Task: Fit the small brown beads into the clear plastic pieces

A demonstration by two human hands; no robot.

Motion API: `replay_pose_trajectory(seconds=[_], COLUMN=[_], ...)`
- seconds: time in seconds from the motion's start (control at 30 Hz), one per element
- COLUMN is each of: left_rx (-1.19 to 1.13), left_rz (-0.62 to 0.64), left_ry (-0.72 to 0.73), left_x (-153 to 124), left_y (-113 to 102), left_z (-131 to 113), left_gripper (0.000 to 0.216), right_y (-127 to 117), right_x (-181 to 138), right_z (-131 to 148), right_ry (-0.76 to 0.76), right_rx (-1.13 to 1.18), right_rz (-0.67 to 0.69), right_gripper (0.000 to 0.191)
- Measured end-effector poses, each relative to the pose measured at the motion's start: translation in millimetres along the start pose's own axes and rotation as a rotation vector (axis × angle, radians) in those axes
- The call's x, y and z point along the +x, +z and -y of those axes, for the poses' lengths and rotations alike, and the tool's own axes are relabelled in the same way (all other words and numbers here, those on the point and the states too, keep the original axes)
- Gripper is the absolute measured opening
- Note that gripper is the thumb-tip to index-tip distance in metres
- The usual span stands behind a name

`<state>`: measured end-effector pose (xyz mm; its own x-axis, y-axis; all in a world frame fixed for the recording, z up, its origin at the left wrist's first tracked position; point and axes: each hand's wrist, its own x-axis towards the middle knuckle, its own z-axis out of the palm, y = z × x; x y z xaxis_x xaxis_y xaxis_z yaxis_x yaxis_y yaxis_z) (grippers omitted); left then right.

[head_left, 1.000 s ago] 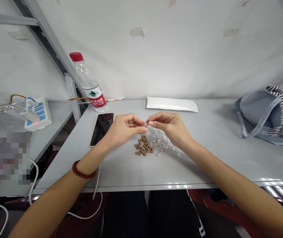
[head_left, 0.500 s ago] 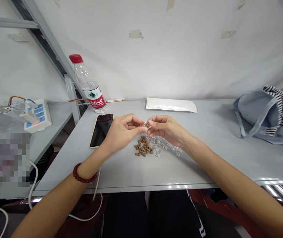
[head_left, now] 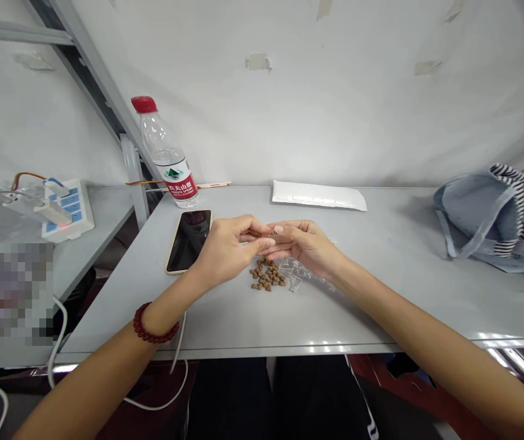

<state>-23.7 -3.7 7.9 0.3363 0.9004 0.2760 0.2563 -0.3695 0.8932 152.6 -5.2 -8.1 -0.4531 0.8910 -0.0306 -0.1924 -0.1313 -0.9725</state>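
Plastic piece (head_left: 271, 234), small, clear, partly hidden, sat pinched in fingertips of left hand (head_left: 233, 247) and right hand (head_left: 310, 244), beyond brown pellets (head_left: 268, 276); clear bits (head_left: 297, 273) lay right. Step seemed two-handed fingertip work; next move likely called for light, steady pinch.

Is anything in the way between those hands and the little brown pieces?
Nothing visible stands between the left hand or right hand and the brown pieces; the clear plastic pieces lie beside them, to the right.
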Motion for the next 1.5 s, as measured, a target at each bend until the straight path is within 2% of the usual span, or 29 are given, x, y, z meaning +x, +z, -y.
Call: replay_pose_trajectory(seconds=[0.1, 0.2, 0.27, 0.37, 0.47, 0.57, 0.73, 1.0, 1.1, 1.3, 1.37, 1.5], left_rx=[0.023, 0.200, 0.393, 0.579, 0.613, 0.609, 0.546, 0.522, 0.543, 0.562, 0.493, 0.281], left_rz=[-0.028, -0.063, -0.042, 0.016, 0.047, 0.049, 0.137, 0.607, 0.714, 0.692, 0.620, 0.395], left_ry=[-0.024, -0.027, -0.034, -0.078, -0.079, -0.048, -0.088, -0.230, -0.273, -0.213, -0.219, -0.204], left_x=[6, 14, 19, 23, 24, 24, 21, 15, 11, 9, 10, 10], left_y=[-2, -7, -9, -9, -6, -4, -12, -28, -28, -22, -21, -20], left_z=[5, 13, 20, 30, 35, 34, 24, 3, 1, -3, -5, -7], left_gripper=[0.016, 0.016, 0.013, 0.015, 0.021, 0.028, 0.022, 0.019, 0.020, 0.015, 0.014, 0.012], right_y=[-3, -13, -20, -28, -31, -31, -36, -38, -33, -23, -21, -16], right_x=[3, 6, 9, 13, 16, 17, 15, 13, 12, 7, 6, 4], right_z=[-1, -4, -7, -13, -19, -22, -17, -13, -9, -2, -1, -3], right_ry=[-0.060, -0.211, -0.303, -0.386, -0.464, -0.462, -0.352, -0.348, -0.366, -0.234, -0.177, -0.100], right_rx=[-0.152, -0.535, -0.804, -1.049, -1.184, -1.247, -1.289, -1.299, -1.214, -0.781, -0.635, -0.397], right_rz=[-0.108, -0.374, -0.468, -0.378, -0.231, -0.198, -0.211, -0.213, -0.251, -0.262, -0.208, -0.113], right_gripper=[0.033, 0.031, 0.027, 0.022, 0.023, 0.024, 0.024, 0.018, 0.018, 0.020, 0.021, 0.018])
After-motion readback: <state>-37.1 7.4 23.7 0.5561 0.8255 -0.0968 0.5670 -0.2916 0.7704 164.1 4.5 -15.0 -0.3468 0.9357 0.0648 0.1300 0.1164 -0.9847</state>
